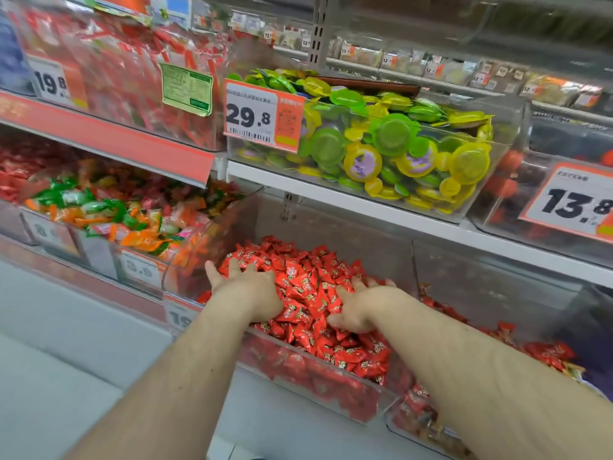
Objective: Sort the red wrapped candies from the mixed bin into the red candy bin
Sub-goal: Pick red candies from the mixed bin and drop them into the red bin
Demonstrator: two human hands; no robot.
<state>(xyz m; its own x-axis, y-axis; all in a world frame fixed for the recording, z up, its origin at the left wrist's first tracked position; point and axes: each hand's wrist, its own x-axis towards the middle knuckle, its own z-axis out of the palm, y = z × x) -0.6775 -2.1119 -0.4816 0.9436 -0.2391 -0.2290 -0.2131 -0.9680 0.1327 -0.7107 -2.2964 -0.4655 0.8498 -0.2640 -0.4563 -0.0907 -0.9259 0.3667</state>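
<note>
Reaching into the clear red candy bin (331,376) at the lower centre of the frame, both bare forearms stretch forward from the bottom edge. The left hand (247,287) lies palm down on the heap of red wrapped candies (308,287), its fingers spread and straight, pressing on the left part of the pile. The right hand (360,302) rests on the right part of the heap, fingers loosely extended and partly sunk among the wrappers; whether it holds any candy cannot be told. Candies lie between the two hands, beyond the fingertips, and below the wrists down to the bin's front wall. A mixed bin (109,224) of green, orange and red sweets sits at the middle left, just beside the red bin. Above, a bin of green and yellow round cups (398,144) carries a 29.8 price tag (262,116).
</note>
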